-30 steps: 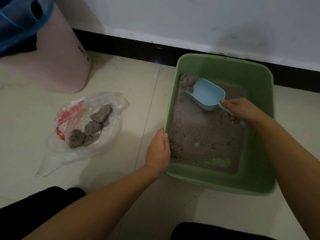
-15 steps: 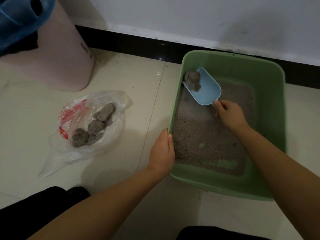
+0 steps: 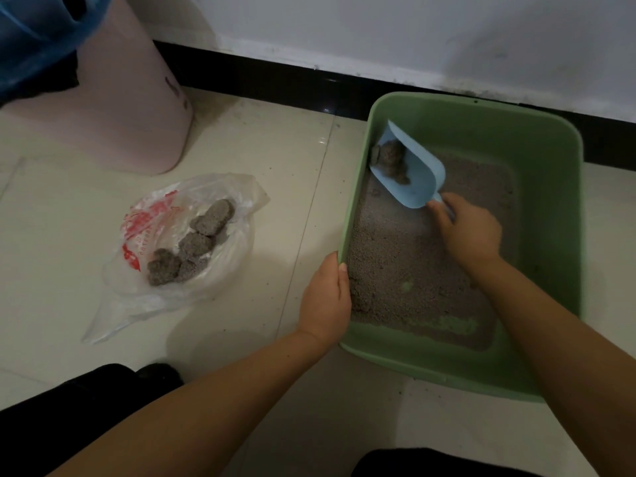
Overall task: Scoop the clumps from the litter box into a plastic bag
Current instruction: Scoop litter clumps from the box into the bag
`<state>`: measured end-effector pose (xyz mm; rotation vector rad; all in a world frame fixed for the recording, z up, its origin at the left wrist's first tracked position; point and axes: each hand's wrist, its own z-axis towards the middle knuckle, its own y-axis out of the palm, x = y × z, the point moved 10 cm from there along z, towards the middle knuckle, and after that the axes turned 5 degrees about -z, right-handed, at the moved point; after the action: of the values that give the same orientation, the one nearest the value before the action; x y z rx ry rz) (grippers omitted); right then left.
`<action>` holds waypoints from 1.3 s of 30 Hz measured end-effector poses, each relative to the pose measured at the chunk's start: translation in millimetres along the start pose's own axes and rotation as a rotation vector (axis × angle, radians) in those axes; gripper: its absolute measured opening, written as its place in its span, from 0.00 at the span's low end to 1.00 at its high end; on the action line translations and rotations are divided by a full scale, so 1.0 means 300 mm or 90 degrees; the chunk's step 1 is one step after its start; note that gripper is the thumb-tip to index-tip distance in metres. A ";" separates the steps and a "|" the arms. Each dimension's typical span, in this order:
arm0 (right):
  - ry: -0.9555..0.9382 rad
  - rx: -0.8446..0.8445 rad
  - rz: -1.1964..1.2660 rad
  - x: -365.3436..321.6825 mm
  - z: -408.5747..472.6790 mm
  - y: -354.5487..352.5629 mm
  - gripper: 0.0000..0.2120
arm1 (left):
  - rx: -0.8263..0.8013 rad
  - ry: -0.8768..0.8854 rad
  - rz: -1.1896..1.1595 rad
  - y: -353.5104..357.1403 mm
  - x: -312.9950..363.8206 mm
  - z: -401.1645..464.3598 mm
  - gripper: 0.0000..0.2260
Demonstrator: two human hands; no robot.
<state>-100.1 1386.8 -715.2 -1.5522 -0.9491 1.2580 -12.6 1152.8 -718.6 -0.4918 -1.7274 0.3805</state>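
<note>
One green litter box (image 3: 537, 156), one blue scoop (image 3: 418, 179), one clear plastic bag (image 3: 192, 249) with red print and one pink bin (image 3: 130, 108) were in view, all on the tiled floor (image 3: 69, 208). The bag lay open, well apart from the box on its left, and held about five grey clumps (image 3: 194, 242) heaped together. The box held a layer of grey litter (image 3: 406, 266), worn thin near its close end so that green showed through. One more clump (image 3: 390, 161) sat in the scoop, which was tilted up against the far left corner of the box, its mouth toward the wall.

The left hand (image 3: 325, 301) gripped the near left rim of the box, thumb inside and fingers hidden outside. The right hand (image 3: 469, 232) reached over the litter and was closed round the scoop's handle, which was almost wholly hidden by the fingers. Both forearms stretched forward from the lower edge.
</note>
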 end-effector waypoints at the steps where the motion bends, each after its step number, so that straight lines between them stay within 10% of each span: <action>1: -0.013 0.001 -0.015 -0.006 0.005 -0.007 0.17 | -0.001 0.003 -0.004 -0.001 0.004 -0.002 0.18; 14: 0.100 -0.175 0.414 0.012 -0.004 0.105 0.15 | -0.009 -0.015 0.005 -0.002 0.000 -0.001 0.11; 39: 0.096 -0.150 0.510 -0.030 -0.071 0.056 0.16 | 0.014 -0.029 0.081 -0.013 0.023 0.010 0.12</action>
<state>-80.5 1369.5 -726.8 -2.3019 -0.3722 1.5582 -17.2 1153.0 -711.5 -0.5822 -1.7391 0.5039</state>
